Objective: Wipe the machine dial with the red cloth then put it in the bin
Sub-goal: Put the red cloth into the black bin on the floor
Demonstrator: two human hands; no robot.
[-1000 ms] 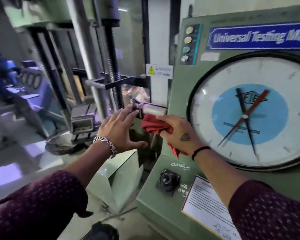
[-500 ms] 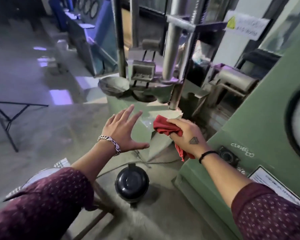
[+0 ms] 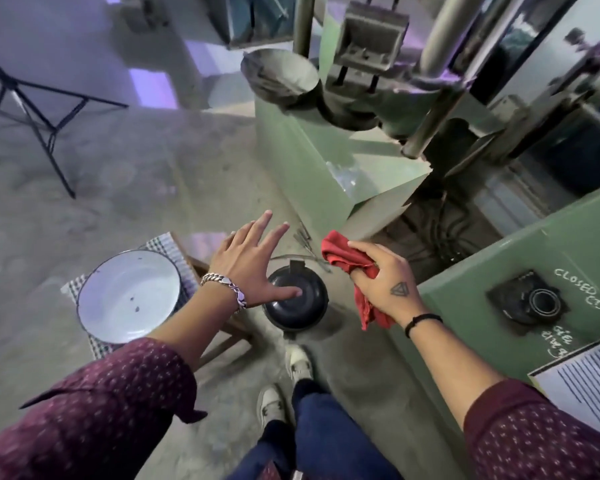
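- Nearest the wearer, two maroon sleeves reach out over jeans and white shoes (image 3: pixel 300 363) planted on the concrete floor just short of the bin.
- The bin (image 3: pixel 296 299), a black round pedal can with its domed lid shut, stands on the floor ahead of the shoes; the lid's hinge tab points away from the wearer.
- The left hand (image 3: pixel 248 263) is open, fingers spread and holding nothing, with its thumb over the bin's lid; whether it touches the lid cannot be told.
- The right hand (image 3: pixel 383 277) is closed around the red cloth (image 3: pixel 347 258), bunched, one tail hanging down; it sits just right of the bin, above lid height.
- The move ahead likely turns on this: the bin lies left of and below the cloth, the empty left hand is the nearer to it, and the lid must come up first.
- Left of the bin, a white enamel bowl (image 3: pixel 129 299) rests on a checked cloth over a wooden stool.
- Right of and beyond the bin rises the green machine (image 3: pixel 482 282); its dial is out of view.
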